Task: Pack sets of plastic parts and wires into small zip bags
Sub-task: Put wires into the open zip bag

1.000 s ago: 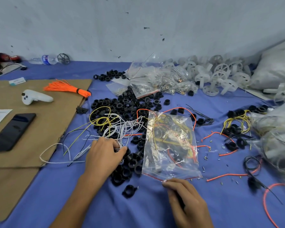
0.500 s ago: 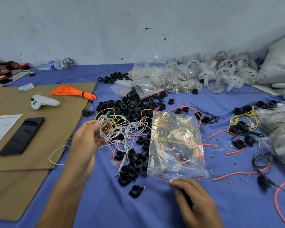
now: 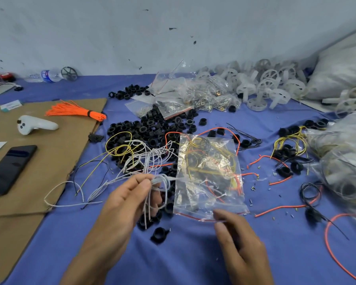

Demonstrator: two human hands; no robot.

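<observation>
Zip bag (image 3: 210,175) is lying flat on the blue cloth (image 3: 193,262), stuffed with yellow and red wires and black parts, just right of the black ring pile (image 3: 144,130). Left hand (image 3: 127,200) is hovering beside the bag, thumb and fingers pinching a looped bundle of white wires (image 3: 152,159). Right hand (image 3: 240,243) is pinching the bag's near zip edge between thumb and forefinger.

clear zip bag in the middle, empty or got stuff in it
Not empty: yellow wires, orange wires and black plastic rings show through the clear plastic zip bag, which lies flat.
</observation>
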